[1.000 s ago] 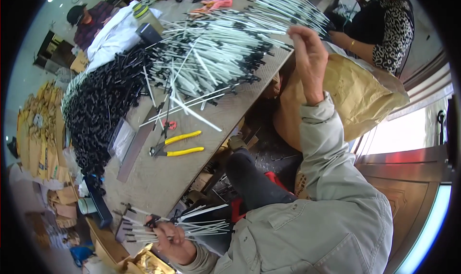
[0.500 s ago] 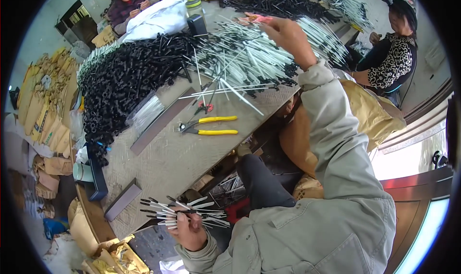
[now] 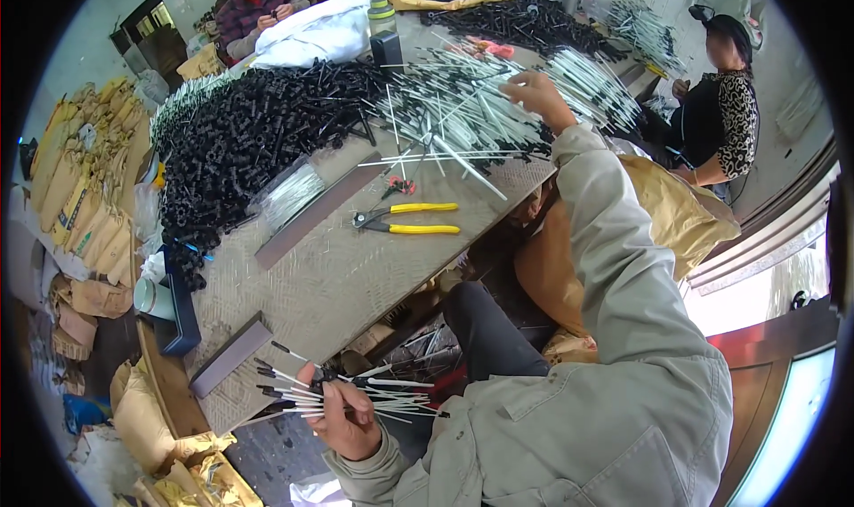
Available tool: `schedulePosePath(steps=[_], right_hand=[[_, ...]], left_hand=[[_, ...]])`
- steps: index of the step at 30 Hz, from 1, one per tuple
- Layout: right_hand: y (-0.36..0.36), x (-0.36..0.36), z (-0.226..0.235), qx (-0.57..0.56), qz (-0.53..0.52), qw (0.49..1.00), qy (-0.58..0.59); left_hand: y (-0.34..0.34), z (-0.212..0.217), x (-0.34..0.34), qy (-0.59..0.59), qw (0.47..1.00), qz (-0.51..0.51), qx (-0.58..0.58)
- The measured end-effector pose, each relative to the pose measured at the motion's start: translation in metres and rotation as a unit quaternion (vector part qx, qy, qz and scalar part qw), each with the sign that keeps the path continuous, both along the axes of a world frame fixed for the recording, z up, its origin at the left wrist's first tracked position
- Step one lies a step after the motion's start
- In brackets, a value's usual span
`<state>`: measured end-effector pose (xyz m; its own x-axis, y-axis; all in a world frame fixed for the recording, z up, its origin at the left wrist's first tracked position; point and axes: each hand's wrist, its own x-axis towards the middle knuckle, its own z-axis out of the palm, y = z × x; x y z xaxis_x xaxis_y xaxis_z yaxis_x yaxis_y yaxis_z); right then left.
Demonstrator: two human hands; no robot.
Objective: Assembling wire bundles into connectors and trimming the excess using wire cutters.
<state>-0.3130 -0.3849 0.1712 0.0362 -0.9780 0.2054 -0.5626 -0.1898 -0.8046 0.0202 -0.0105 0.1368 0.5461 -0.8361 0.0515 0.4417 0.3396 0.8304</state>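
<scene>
My left hand (image 3: 349, 425), low in the view, is closed round a bundle of thin white rods (image 3: 396, 398). Black tips show on several of them, and the ends fan out on both sides of the fingers. My right hand (image 3: 541, 98) reaches over the far side of the workbench, above a large pile of white rods with black ends (image 3: 454, 107). Its fingers look loosely apart, with no rod plainly between them. Pliers with yellow handles (image 3: 414, 220) lie on the bench, and a small red-handled tool (image 3: 399, 186) is just beyond them.
A heap of black plastic parts (image 3: 258, 142) covers the bench's left side, with a clear bag of thin pieces (image 3: 292, 194) beside it. Two flat dark bars (image 3: 316, 212) lie nearby. One person (image 3: 258, 13) sits at the far left, another (image 3: 725, 107) at the right. A brown sack (image 3: 663, 205) stands beside my right arm.
My right hand has come lower and nearer, away from the pink-red item at the back of the rod pile. My left hand still holds its bundle, now turned slightly.
</scene>
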Motion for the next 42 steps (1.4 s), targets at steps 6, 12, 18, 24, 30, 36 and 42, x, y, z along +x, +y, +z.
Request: schedulePosePath(steps=[6, 12, 18, 24, 30, 36, 42], right_hand=[[-0.012, -0.016, -0.012, -0.003, 0.001, 0.986, -0.17], [0.053, 0.061, 0.013, -0.426, -0.058, 0.865, 0.26], [0.027, 0.107, -0.004, -0.366, 0.16, 0.831, 0.387], [0.024, 0.1, 0.005, -0.367, 0.193, 0.824, 0.386], [0.064, 0.086, 0.046, -0.234, 0.243, 0.882, 0.328], [0.099, 0.064, 0.053, -0.432, 0.243, 0.754, 0.43], [0.118, 0.042, 0.035, -0.45, 0.167, 0.717, 0.505]], left_hand=[[-0.006, -0.007, -0.002, -0.044, 0.998, 0.013, 0.035], [-0.013, -0.018, -0.006, -0.035, 0.997, -0.057, 0.025], [-0.017, -0.022, -0.028, -0.056, 0.991, -0.118, 0.033], [-0.009, -0.033, -0.029, -0.022, 0.988, -0.134, 0.074], [-0.011, -0.033, -0.034, -0.019, 0.986, -0.14, 0.085], [-0.008, -0.033, -0.034, -0.017, 0.987, -0.138, 0.078], [-0.004, -0.033, -0.035, -0.018, 0.987, -0.142, 0.074]])
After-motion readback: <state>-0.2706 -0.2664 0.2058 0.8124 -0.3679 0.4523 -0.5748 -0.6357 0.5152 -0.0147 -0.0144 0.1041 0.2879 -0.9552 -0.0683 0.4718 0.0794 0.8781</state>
